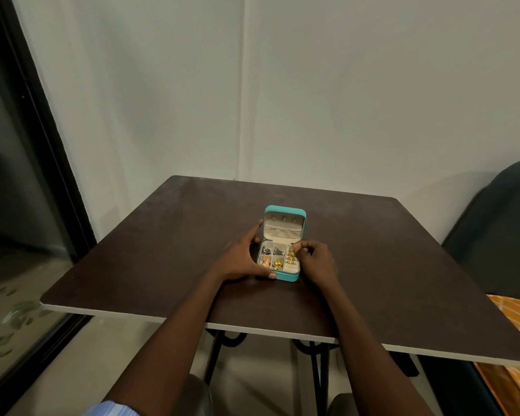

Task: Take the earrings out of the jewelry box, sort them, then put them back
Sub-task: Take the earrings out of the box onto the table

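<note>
Our left hand (243,259) cups the open jewelry box (282,247) with spread fingers; our right hand (312,259), just beside it, pinches over the gold earrings (291,256).

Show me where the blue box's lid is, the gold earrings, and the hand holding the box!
lid (285,222), head view, on its cream inner lining.
gold earrings (278,263), head view, on the cluster in the near middle compartment.
left hand (242,259), head view, on its back.
</note>
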